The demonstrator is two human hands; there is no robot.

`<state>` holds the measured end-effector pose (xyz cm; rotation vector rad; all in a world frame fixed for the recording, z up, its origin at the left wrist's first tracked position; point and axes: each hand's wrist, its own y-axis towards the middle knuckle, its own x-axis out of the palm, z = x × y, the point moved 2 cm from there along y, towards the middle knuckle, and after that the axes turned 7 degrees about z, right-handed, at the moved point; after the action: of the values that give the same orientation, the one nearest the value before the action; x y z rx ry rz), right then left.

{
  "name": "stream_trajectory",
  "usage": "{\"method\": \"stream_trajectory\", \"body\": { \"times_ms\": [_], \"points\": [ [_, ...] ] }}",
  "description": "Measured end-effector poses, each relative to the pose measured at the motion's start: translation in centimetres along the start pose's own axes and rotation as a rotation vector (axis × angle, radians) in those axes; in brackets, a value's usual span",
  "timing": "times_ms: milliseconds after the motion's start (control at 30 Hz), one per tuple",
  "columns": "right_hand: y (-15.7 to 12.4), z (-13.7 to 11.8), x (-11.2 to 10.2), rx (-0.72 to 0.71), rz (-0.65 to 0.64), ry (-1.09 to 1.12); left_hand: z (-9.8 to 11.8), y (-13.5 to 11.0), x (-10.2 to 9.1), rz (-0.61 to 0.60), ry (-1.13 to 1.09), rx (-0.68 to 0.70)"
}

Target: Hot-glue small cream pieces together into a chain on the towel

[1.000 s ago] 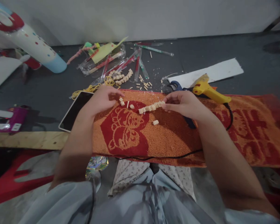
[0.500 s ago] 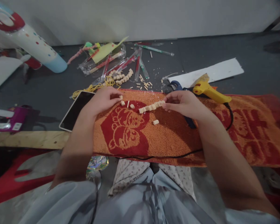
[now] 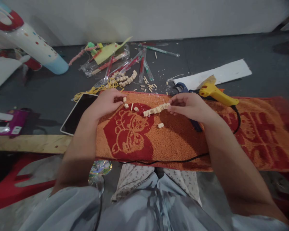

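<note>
A chain of short wooden stick pieces [image 3: 155, 110], set side by side in a stepped row, lies across the orange and red towel [image 3: 180, 144]. My right hand [image 3: 186, 106] pinches its right end between thumb and fingers. At the towel's upper left, my left hand [image 3: 108, 102] closes thumb and forefinger around a small wooden stick bundle [image 3: 124, 99]. Just below that sits another little bundle [image 3: 126, 106]. A single stick [image 3: 132, 106] and a small wooden cluster [image 3: 136, 109] lie between the hands. One more bundle [image 3: 161, 125] rests nearer to me.
A yellow glue gun [image 3: 216, 93] lies on the right, its black cord crossing the towel. Beside it are blue-handled pliers or a cutter [image 3: 182, 86] and a white strip [image 3: 214, 75]. At left are a phone [image 3: 78, 114] and yellow string [image 3: 93, 90]. Finished-looking wooden chains [image 3: 130, 80] lie behind.
The view has shifted very slightly. Both hands and the wooden pieces keep nearly the same places.
</note>
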<state>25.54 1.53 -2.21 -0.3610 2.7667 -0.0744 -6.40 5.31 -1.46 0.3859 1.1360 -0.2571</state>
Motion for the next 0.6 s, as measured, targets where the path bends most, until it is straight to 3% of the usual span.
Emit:
{"method": "stream_trajectory", "body": {
  "times_ms": [600],
  "points": [
    [-0.18, 0.07, -0.26, -0.068, -0.097, -0.102, -0.70, -0.02, 0.47, 0.049, -0.025, 0.001]
  ]
}}
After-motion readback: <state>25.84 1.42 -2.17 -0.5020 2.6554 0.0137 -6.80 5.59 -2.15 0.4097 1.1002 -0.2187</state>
